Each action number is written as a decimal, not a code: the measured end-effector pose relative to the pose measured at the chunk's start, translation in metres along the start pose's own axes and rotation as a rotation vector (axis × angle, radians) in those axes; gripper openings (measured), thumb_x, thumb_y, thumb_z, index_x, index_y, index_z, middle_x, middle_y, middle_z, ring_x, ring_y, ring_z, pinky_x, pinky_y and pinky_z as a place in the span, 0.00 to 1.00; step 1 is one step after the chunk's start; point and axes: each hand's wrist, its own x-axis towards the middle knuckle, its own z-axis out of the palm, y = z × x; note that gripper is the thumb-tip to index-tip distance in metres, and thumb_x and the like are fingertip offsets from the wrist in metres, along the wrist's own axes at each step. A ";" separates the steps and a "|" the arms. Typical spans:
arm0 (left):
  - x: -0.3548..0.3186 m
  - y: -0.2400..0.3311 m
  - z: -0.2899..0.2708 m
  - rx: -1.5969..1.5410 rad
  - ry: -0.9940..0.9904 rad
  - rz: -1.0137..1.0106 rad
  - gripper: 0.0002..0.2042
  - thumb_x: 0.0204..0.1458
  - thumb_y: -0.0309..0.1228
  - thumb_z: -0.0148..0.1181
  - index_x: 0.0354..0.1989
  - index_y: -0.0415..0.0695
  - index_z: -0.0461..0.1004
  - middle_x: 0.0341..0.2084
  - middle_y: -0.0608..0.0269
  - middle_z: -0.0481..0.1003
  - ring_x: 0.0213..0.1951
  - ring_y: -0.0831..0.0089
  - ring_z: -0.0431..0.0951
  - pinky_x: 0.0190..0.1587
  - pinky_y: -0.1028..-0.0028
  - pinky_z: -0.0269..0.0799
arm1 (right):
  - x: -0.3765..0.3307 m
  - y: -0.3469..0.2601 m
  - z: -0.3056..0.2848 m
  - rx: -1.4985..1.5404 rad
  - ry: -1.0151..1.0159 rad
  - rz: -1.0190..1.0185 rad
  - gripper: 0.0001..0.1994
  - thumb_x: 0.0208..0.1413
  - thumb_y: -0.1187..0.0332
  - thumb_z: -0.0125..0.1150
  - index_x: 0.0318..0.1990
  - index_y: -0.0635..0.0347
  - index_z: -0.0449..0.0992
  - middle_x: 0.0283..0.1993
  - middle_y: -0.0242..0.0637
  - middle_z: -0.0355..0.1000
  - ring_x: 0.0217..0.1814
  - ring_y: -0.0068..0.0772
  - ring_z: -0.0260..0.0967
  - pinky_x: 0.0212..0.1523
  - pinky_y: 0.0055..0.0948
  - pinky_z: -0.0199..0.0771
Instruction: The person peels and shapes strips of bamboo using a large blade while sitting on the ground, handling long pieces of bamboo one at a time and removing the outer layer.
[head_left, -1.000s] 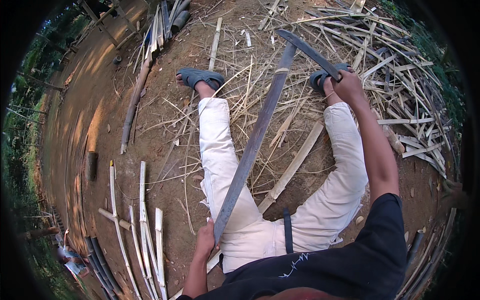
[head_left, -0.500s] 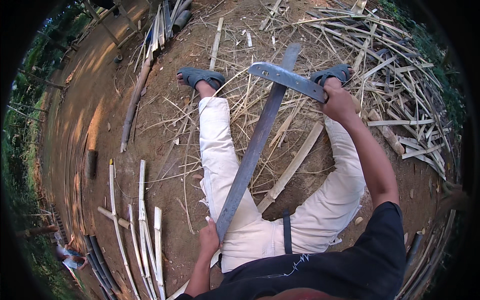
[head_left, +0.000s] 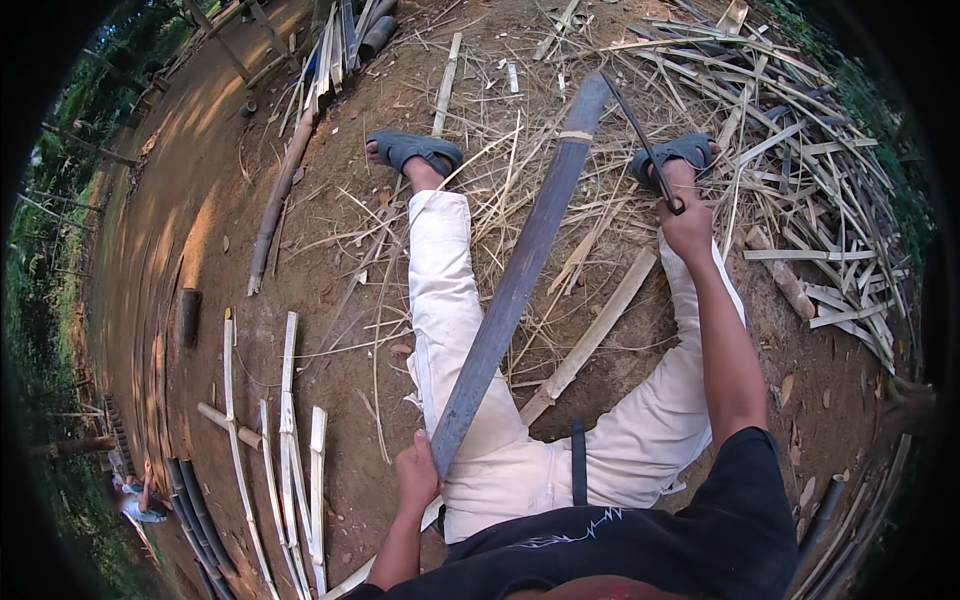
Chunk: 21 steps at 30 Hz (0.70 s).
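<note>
Left hand (head_left: 417, 478) grips the near end of a long bamboo slat (head_left: 520, 275) running far between the legs. Right hand (head_left: 687, 222) holds a machete (head_left: 640, 140), its blade against the slat's far end.

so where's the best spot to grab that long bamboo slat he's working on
Probably the near end by the lap, where the left hand already grips the bamboo slat, coming from its left side. The far end lies under the blade in the right hand.

Bare brown dirt ground (head_left: 330, 250) carries a heap of split bamboo strips (head_left: 820, 190) at two o'clock, loose dry shavings (head_left: 500, 160) at twelve, a long pole (head_left: 278, 205) at ten, and pale cut slats (head_left: 290, 440) at eight o'clock.
</note>
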 end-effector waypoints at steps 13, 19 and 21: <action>0.061 0.210 0.061 -0.006 -0.034 0.450 0.26 0.69 0.44 0.40 0.27 0.35 0.72 0.14 0.55 0.69 0.19 0.65 0.72 0.27 0.62 0.67 | -0.171 -0.101 0.058 1.160 -0.361 0.528 0.17 0.58 0.54 0.69 0.35 0.59 0.75 0.35 0.39 0.79 0.25 0.17 0.66 0.26 0.21 0.69; 0.093 0.242 0.113 -0.155 -0.305 0.359 0.24 0.68 0.44 0.42 0.33 0.34 0.76 0.19 0.54 0.74 0.24 0.63 0.75 0.32 0.62 0.69 | -0.181 -0.098 0.064 1.463 -0.363 0.658 0.13 0.56 0.64 0.71 0.36 0.58 0.72 0.32 0.36 0.76 0.25 0.21 0.68 0.28 0.25 0.73; 0.094 0.234 0.126 -0.162 -0.304 0.372 0.24 0.68 0.44 0.43 0.35 0.34 0.77 0.19 0.53 0.75 0.24 0.61 0.75 0.32 0.62 0.69 | -0.181 -0.095 0.064 1.511 -0.398 0.730 0.12 0.55 0.68 0.72 0.34 0.56 0.70 0.28 0.32 0.72 0.25 0.21 0.67 0.28 0.25 0.72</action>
